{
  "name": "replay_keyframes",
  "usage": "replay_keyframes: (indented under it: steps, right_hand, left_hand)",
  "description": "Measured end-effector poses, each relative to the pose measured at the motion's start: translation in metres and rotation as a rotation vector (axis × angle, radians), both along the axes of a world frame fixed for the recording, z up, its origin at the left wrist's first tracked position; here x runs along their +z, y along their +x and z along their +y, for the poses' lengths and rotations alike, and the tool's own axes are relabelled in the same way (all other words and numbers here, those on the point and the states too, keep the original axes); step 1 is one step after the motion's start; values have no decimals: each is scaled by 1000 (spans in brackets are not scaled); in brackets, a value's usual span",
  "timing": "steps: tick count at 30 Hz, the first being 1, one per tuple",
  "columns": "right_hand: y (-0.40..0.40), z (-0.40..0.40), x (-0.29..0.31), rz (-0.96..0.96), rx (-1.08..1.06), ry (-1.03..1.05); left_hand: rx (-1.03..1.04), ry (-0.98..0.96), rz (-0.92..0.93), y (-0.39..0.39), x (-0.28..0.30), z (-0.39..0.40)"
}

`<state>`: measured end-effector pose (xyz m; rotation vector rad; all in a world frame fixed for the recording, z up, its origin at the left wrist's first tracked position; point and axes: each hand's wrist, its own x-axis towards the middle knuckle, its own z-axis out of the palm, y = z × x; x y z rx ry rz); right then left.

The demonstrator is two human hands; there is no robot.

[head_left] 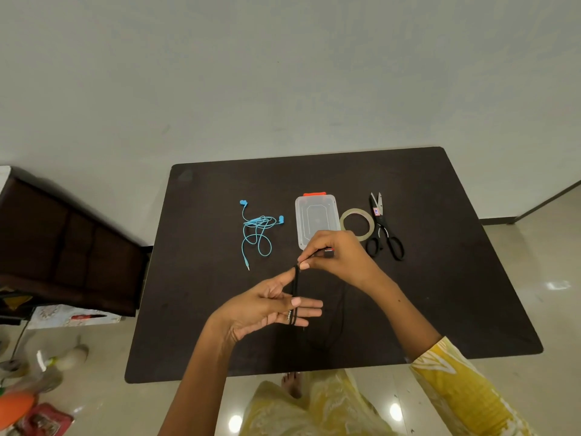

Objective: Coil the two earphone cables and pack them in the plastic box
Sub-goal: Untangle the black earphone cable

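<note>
At centre frame, the left hand is spread with straight fingers, and the black earphone cable is looped around them from index to little finger. Just above it, the right hand pinches the same cable at the index fingertip. Above the hands on the dark counter, the blue earphone cable lies loose at upper left, and the closed plastic box sits behind the right hand.

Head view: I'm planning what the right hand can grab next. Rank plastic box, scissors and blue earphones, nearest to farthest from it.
1. Plastic box, directly beyond the right hand, partly under it.
2. Scissors, to its right.
3. Blue earphones, far left.
</note>
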<state>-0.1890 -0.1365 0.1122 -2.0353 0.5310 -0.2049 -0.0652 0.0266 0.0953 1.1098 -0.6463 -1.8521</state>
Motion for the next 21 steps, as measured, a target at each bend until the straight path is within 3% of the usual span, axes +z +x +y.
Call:
replay_keyframes:
  steps: [8,21]
  right_hand:
    - [-3,7,5,-102,-135,111]
    - [-5,10,-8,-118,-181,205]
  left_hand:
    - [109,6,16,3,0,1]
    - [43,-55,30,4,12,5]
